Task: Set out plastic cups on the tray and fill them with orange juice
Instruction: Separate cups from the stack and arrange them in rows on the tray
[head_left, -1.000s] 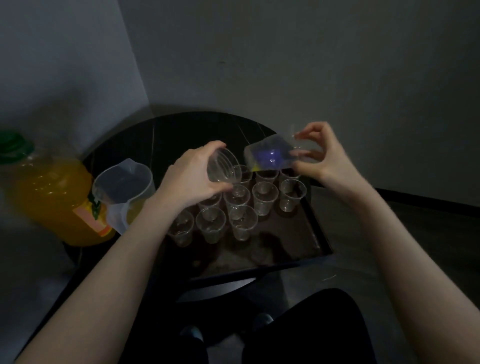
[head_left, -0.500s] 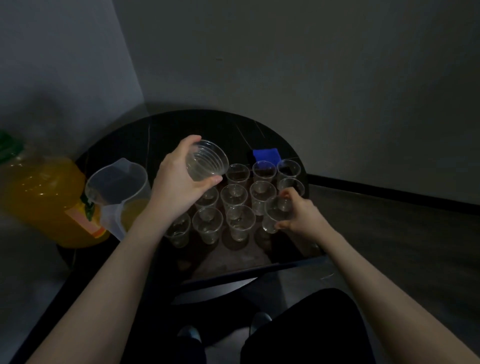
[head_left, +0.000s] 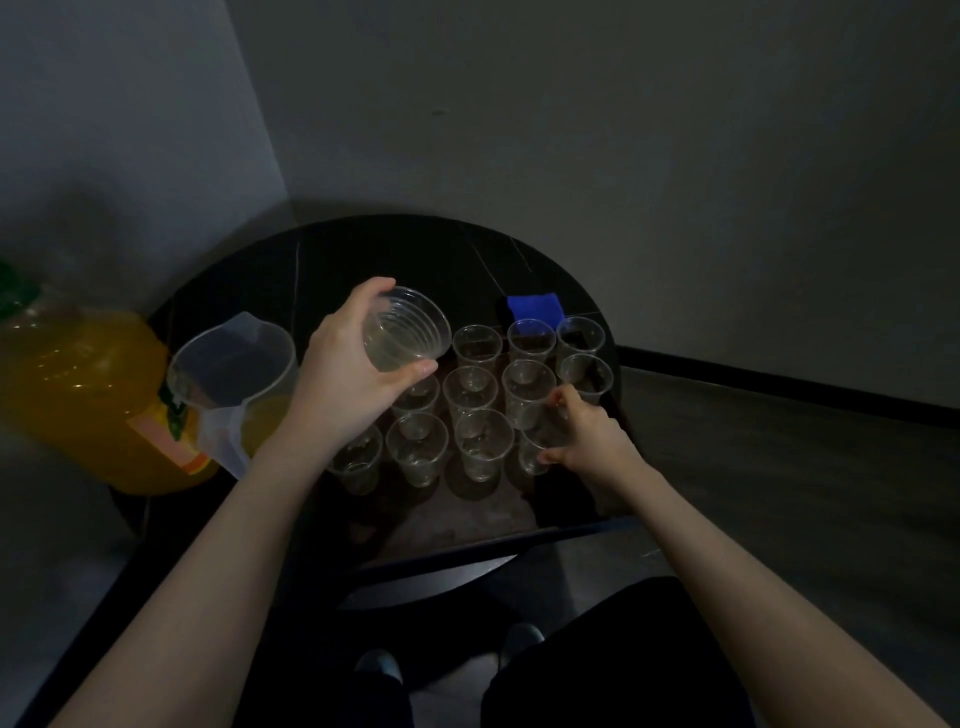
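Several clear plastic cups (head_left: 477, 392) stand upright in rows on a dark tray (head_left: 467, 525) on the round black table. My left hand (head_left: 348, 379) holds a stack of nested clear cups (head_left: 405, 330) tilted on its side above the tray's left part. My right hand (head_left: 589, 441) grips one clear cup (head_left: 535, 444) standing on the tray at the right end of the nearest row. A big bottle of orange juice (head_left: 88, 395) with a green cap stands at the far left.
A clear plastic jug (head_left: 234, 379) stands between the juice bottle and the tray. A blue cloth (head_left: 535, 307) lies on the table behind the cups. Walls close in behind and to the left. My legs show below the table's near edge.
My right hand pulled one cup off the stack, came down and set it at the right end of the nearest row. My left hand kept the stack raised, nearly still.
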